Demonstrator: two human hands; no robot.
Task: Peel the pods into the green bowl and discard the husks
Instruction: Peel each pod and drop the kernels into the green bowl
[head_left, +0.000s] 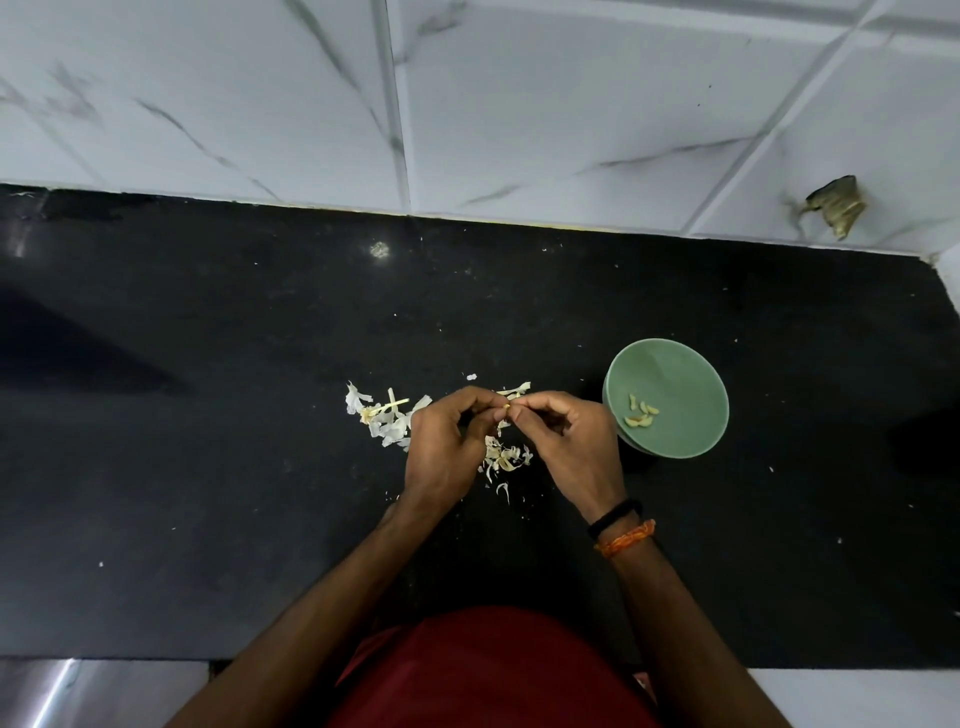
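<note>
Pale pod (507, 410) sits pinched between curled fingers of left hand (447, 449) and right hand (574, 441).

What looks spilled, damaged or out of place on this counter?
Loose husks lie scattered on the black counter beside and under both hands, not gathered. A crumpled brownish scrap sits against the wall tiles, far right. The green bowl stands upright.

Counter (208, 415) polished black stone, wall (519, 104) glossy marble-look tile, bowl (675, 374) matt green, husks (387, 421) dry and papery.
</note>
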